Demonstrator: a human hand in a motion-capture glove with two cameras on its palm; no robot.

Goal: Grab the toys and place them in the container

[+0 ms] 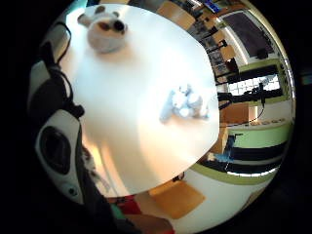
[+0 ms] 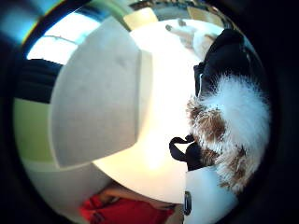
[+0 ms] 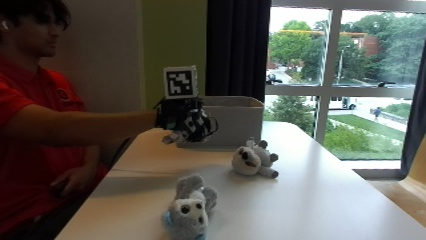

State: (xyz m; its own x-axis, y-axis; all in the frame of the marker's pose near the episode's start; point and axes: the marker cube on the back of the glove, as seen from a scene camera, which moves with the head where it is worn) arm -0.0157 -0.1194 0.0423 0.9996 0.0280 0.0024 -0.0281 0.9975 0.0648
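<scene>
White table, dark curtain — bright window, green wall

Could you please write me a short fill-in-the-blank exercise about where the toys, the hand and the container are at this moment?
1. The gloved right hand holds a furry brown-and-white toy in front of the grey ____.
2. The number of plush toys lying on the white table is ____.
3. The grey plush toy lies nearer the camera than the ____ plush toy.

Missing words: container; two; white
</scene>
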